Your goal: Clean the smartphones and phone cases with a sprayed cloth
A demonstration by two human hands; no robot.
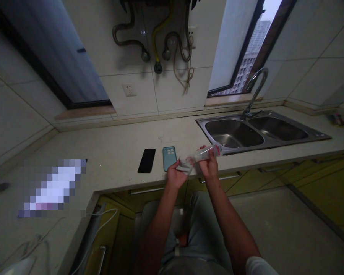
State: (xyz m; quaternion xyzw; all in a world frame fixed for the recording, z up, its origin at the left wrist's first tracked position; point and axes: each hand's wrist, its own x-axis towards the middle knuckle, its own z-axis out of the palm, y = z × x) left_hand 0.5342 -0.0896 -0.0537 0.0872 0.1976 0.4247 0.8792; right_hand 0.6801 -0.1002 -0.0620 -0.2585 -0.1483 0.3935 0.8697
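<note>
My right hand (210, 166) is wrapped round a clear plastic bottle (202, 153) with a pink band near one end. The bottle lies tilted in the air over the counter's front edge. A pale grey cloth (186, 167) is pinched in my left hand (175, 176), right by the bottle's left end; I cannot tell whether the two touch. On the counter (123, 145), just beyond my left hand, lies a light blue phone case (169, 156) with camera cut-outs. Left of it is a black phone (146, 160), lying flat.
A double steel sink (200, 124) with a curved faucet (258, 86) is set into the counter at right. At left lies a blurred-out bright screen (55, 187), near a white cable (103, 214). Cabinet drawers with metal handles (223, 178) run below the counter.
</note>
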